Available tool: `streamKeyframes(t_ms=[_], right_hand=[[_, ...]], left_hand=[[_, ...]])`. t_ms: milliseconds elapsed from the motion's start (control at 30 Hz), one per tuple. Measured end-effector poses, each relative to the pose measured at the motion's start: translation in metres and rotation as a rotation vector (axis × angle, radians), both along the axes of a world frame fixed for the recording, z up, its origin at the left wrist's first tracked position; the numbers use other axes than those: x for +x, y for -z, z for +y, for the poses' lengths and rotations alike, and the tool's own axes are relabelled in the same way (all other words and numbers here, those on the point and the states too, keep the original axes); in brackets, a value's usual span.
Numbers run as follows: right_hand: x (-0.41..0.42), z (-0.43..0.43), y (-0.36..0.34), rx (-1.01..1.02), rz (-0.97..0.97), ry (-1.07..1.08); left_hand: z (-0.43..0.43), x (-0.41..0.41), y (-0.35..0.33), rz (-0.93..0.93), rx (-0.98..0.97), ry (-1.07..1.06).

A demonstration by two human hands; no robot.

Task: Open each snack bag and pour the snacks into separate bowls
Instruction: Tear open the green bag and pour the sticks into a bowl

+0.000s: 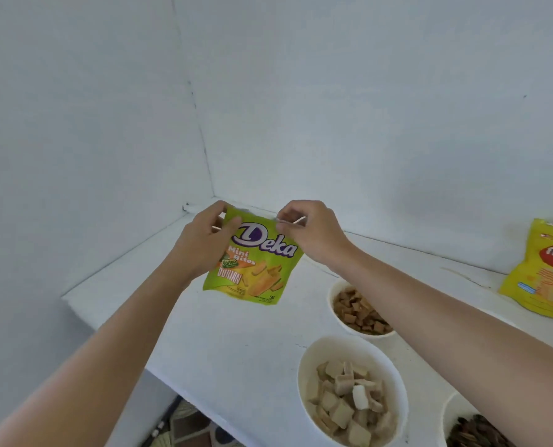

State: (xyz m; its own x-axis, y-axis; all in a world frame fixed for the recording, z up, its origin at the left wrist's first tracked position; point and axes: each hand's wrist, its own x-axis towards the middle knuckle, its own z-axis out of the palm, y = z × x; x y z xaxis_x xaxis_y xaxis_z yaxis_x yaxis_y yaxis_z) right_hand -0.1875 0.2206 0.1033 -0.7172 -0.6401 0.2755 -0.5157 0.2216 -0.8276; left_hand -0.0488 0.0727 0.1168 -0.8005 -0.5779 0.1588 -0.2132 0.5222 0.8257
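- Head view shows the green snack bag (255, 269) held upright over the far-left part of the white table (236, 343), its printed front facing the camera; I cannot tell whether its bottom edge touches the table.
- The left hand (204, 240) pinches the bag's top-left corner, fingers curled over the seal.
- The right hand (307, 230) pinches the top edge just beside it, nearer the middle, thumb and fingers clamped on the foil.
- Two grips close together on one seam look like the set-up for a tear or pull-apart. The top seems sealed, so I judge the opening step is not yet done.
- Holding it upright by the top probably keeps the contents settled low, so nothing spills when the seal gives.
- Three white bowls sit to the right: the bowl of brown pieces (331, 301), nearer the camera the bowl of pale squares (333, 346), and a third bowl (446, 411) at the bottom-right edge with dark contents, only partly in view.
- All three hold snacks, so this bag will likely need a bowl I cannot see here.
- The yellow bag (542, 275) stands at the far right, well apart from both hands; whether it has been opened is unclear.
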Motion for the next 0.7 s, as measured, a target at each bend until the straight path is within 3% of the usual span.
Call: streamKeyframes(t_ms=[167,367,700], right_hand=[[0.06,-0.048,-0.005,-0.029,0.093,-0.192],[0.155,-0.07,0.013,-0.045,0.135,-0.442],[0.311,-0.076,0.086,0.073,0.177,-0.81]], left_hand=[[-0.009,0.097,-0.007,0.016,-0.064,-0.294],[0.021,0.234,0.008,-0.068,0.02,-0.581],[0.083,0.374,0.063,-0.393,0.063,-0.703]])
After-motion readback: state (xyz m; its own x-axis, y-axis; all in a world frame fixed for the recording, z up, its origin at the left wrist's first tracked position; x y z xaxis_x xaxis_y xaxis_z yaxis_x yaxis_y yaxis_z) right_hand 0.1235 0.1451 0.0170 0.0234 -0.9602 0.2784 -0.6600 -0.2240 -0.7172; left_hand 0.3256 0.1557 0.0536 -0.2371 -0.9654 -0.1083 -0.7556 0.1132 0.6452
